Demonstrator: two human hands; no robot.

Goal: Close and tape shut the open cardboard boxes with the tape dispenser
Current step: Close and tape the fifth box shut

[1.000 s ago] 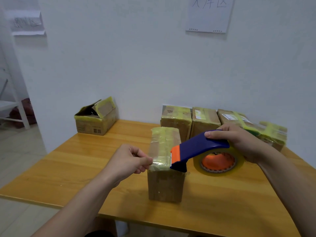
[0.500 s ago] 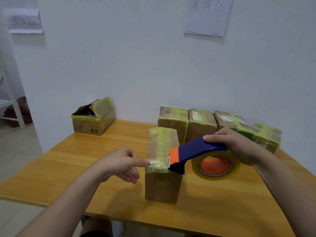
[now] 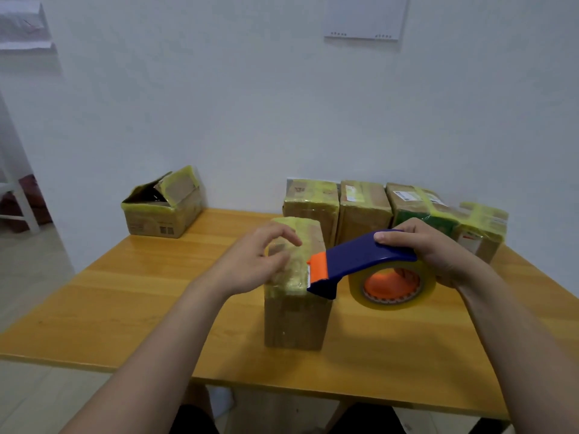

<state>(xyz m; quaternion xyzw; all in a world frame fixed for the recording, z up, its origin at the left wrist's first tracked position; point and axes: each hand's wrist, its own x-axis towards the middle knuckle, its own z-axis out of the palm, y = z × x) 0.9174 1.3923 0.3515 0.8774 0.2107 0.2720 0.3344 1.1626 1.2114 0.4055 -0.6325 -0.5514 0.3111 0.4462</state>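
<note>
At counter [image 3: 125, 302] centre: tape run on the upright box [image 3: 294, 317], cutter at its top edge.

Far left, by the wall, an open cardboard box [image 3: 163, 211] sits with flaps up, well apart from the hands; likely next in line. Left hand [image 3: 247, 264] lies on the upright box's taped top, fingers [image 3: 282, 236] loosely bent and gripping nothing; probably pressing the strip down and steadying the box against the pull. Just right of it, the tape dispenser [image 3: 360, 255] has its orange nose touching the box's top right edge, with the tape roll [image 3: 391, 286] hanging beside the box wall, apparently angled to tear the tape. Right hand [image 3: 435, 249] wraps the blue handle, fingers [image 3: 394, 238] curled closed over it. Behind, a row of taped boxes [image 3: 363, 208] stands against the wall, seemingly finished.
</note>
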